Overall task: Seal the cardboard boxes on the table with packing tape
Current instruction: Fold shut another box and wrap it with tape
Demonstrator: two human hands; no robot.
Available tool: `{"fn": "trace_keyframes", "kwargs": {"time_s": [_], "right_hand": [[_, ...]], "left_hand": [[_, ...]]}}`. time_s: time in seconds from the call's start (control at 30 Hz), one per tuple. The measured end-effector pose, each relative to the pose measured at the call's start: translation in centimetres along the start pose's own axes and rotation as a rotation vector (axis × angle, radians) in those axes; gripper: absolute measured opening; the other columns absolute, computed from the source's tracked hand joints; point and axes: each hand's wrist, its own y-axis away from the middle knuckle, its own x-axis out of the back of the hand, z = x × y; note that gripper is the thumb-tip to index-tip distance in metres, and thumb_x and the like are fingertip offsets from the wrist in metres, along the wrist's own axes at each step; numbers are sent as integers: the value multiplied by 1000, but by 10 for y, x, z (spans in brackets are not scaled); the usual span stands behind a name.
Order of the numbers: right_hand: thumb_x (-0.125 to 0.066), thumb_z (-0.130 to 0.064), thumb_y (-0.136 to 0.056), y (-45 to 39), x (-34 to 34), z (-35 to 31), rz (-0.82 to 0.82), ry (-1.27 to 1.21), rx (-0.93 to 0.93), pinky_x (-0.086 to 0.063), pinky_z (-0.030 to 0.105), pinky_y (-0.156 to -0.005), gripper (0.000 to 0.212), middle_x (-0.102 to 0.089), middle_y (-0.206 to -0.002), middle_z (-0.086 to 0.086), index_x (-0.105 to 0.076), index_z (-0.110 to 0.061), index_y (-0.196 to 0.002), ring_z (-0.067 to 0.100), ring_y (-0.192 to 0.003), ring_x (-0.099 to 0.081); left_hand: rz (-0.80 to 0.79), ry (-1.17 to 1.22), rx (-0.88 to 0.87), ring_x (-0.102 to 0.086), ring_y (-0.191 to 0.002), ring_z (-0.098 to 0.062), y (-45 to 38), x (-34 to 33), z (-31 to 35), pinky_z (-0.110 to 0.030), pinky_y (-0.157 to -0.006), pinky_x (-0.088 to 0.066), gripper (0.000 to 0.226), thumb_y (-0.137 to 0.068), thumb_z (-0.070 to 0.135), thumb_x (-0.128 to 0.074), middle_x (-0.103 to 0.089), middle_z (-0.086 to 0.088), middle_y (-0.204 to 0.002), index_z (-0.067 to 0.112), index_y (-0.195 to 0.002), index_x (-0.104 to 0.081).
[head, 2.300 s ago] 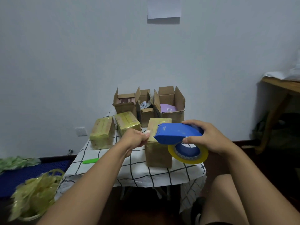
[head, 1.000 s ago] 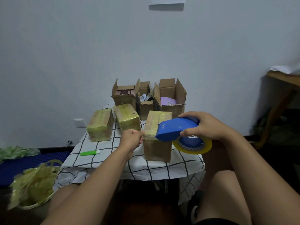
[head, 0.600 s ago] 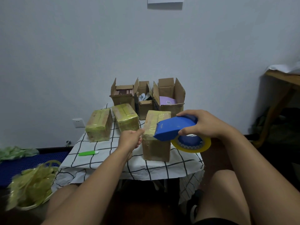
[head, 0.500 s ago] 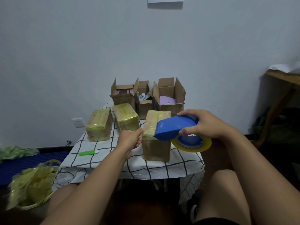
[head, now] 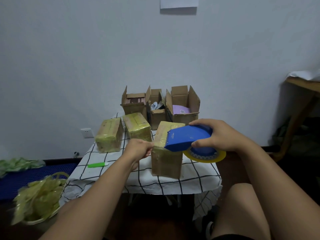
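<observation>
Blue plastic fills the middle of the view: the tape dispenser, gripped in the right hand with fingers over its top and thumb curled underneath, sits against the near upper edge of the tall cardboard box standing upright at the front of the table. The yellowish tape roll hangs below the hand, to the right of the box. The left hand is curled just beside the box's upper left edge, fingertips pinched together as if holding the free end of the tape; the strip itself is too thin to make out. I judge the step in hand to be laying a band of tape across this box, which already shines with wrap on its top and upper sides. The next move likely calls for drawing the dispenser on around the box while the left hand keeps the end pressed flat, then tearing at the cutter; the box is tall and narrow, so it may tip if pulled sideways. Its long axis runs vertical; the dispenser's long axis runs left to right, its toothed nose pointing left toward the left hand. Behind stand two wrapped boxes and three open boxes, flaps up, not yet sealed. A green cutter lies on the cloth at left.
</observation>
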Motion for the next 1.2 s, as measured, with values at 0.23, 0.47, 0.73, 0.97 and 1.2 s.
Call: {"fn": "trace_keyframes", "kwargs": {"time_s": [0.23, 0.47, 0.73, 0.97, 1.2], "right_hand": [[-81, -50, -76, -1, -4, 6, -31, -20, -46, -52, 21, -82, 64, -56, -122, -11, -54, -38, -132, 10, -102, -58], [-77, -52, -68, -3, -7, 6, -59, -84, -93, -50, 22, -80, 59, -60, -116, -10, -58, -40, -123, 11, -98, -61], [-75, -57, -64, -11, -8, 0, -71, -44, -106, -51, 24, -83, 66, -59, -118, -9, -59, -39, -125, 11, -99, -60], [-78, -57, -67, -18, -8, -8, -76, 9, -113, -49, 25, -82, 64, -58, -118, -8, -59, -39, -125, 9, -97, -59], [-80, -43, -79, -16, -9, -14, -60, 18, -142, -48, 25, -82, 57, -57, -119, -5, -58, -33, -130, 10, -95, -58]], "left_hand": [[-1, 75, -27, -51, -59, -11, 2, -5, -11, -19, -57, -49, 15, -97, 11, -58, -58, -5, -68, 5, -85, -64], [-82, 322, 185, -65, -74, -18, 1, -2, -6, -29, -80, -58, 12, -98, 7, -55, -60, -6, -69, 0, -101, -64], [-136, 346, 130, -65, -99, -27, 5, -1, 0, -31, -87, -56, 18, -100, 10, -52, -67, -16, -103, -4, -101, -64], [-32, 102, 32, -59, -66, -15, -1, 10, -2, -20, -57, -51, 22, -96, 15, -61, -62, -9, -73, 3, -79, -66], [1, 55, 31, -53, -58, -15, -11, 3, -9, -23, -58, -49, 28, -96, 15, -62, -56, -7, -61, 6, -69, -62]]}}
